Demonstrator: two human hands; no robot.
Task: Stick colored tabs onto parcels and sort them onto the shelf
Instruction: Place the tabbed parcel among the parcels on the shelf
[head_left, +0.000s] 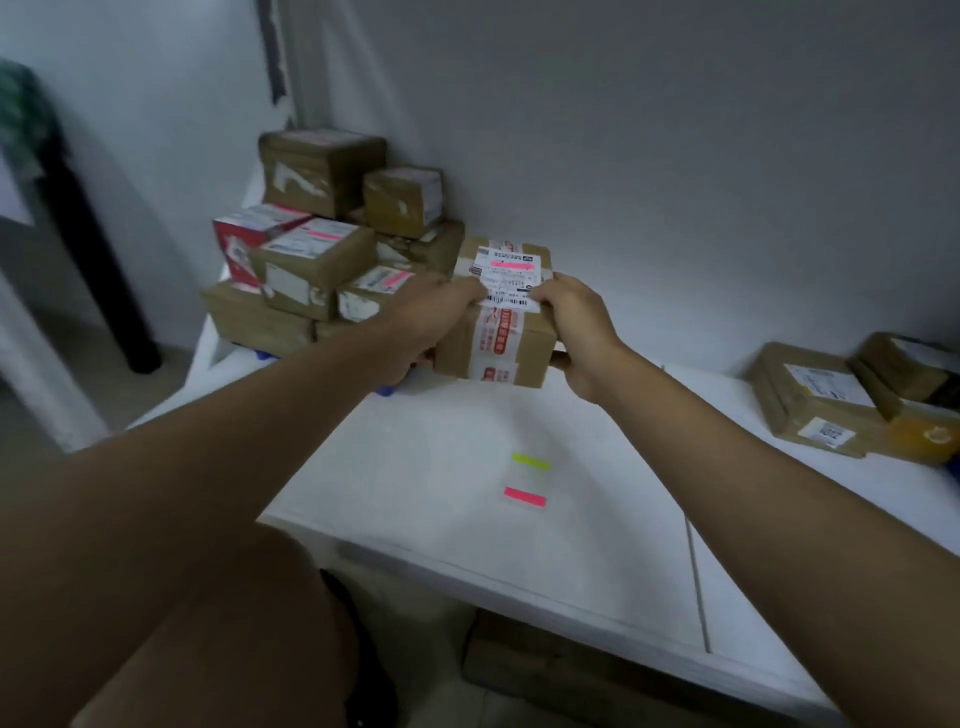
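Note:
A brown cardboard parcel (501, 317) with red-printed tape and a white label bearing a pink tab is held above the white table (426, 467). My left hand (431, 317) grips its left side and my right hand (576, 332) grips its right side. Just left of it stands a pile of parcels (322, 244), several of them with pink tabs on their labels. On the table in front of me lie a sheet with a yellow tab (531, 460) and a pink tab (524, 497).
A second group of brown parcels (852, 395) lies at the right end of the table against the grey wall. A dark post (88, 249) stands on the floor at left. A cardboard box (571, 670) sits under the table.

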